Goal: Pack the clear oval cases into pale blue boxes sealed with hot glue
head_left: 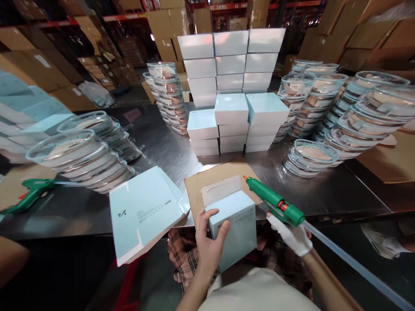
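Note:
My left hand (209, 235) is closed round the near left corner of a light blue box (240, 231), thumb on its side and fingers over its top edge. The box's white flap (223, 190) stands open at the far side, and a thin line of glue shows along it. In my right hand (292, 236), which wears a white glove, is a green glue gun (275, 201). Its orange nozzle points at the flap's right end without clearly touching it. A long clear glue stick (353, 261) runs out of the gun's back. Under the box lies a cardboard sheet (194, 185).
Flat blue box blanks (145, 214) lie left. Stacks of clear round containers (81, 155) stand at left, centre back and right (314, 157). Finished-looking white boxes (231, 108) are piled ahead. Another green glue gun (32, 192) lies far left, near a person's arm (11, 259).

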Motion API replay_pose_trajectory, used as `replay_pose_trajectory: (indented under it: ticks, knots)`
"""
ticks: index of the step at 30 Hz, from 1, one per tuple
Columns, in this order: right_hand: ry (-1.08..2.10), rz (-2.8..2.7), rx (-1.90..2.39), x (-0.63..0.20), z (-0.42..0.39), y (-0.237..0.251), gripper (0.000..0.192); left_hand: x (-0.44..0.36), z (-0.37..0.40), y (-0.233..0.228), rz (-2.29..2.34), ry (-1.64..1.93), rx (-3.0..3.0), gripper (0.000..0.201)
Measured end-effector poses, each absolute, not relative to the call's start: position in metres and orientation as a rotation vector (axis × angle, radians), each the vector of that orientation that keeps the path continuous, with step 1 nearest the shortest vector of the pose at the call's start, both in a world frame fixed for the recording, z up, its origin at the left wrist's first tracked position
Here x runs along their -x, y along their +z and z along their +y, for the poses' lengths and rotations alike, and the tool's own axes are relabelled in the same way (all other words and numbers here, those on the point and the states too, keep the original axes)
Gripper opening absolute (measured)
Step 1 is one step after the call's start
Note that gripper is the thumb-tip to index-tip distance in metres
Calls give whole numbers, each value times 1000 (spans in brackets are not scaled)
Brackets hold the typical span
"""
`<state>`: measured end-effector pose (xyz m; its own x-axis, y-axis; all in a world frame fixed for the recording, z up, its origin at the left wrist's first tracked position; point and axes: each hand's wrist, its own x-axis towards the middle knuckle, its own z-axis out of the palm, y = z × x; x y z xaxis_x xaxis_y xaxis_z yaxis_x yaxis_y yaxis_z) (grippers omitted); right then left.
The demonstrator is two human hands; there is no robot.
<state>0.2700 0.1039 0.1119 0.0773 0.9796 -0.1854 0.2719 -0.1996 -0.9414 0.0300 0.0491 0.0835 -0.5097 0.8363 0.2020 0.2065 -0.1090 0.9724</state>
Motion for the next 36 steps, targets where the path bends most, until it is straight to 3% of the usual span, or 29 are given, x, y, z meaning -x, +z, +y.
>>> replay_pose_trajectory:
  ticks: [5,9,13,15,20,23,28,32,36]
  knots:
    - [1410,-1070,1561,-242,153,96,49,-25,50,96,1620,1710,-1130,34]
    - [1467,-1124,1653,-243,182,93,46,-21,48,102,1601,1724,-1114,35]
    - [1301,-1253,1712,-261,178,121,37,-17,47,104,1572,1689,-1111,37]
    - [1247,-1387,1545,-255,171,140,29,-18,47,104,1532,1671,-1127,39]
    - [1603,-1483,1110,-216,166,156,54,-25,48,102,1496,1613,-1135,43]
    - [1573,-1517,1019,-219,169,152,59,-25,51,99,1425,1643,-1023,50]
    - [1426,-2147,444,-248,169,156,81,-17,60,95,1233,1826,-945,76]
    - [1092,-2331,462,-244,161,160,52,-10,63,96,1308,1763,-1181,41]
    - [1017,-2384,439,-238,158,154,34,-9,62,102,1338,1678,-1276,36]
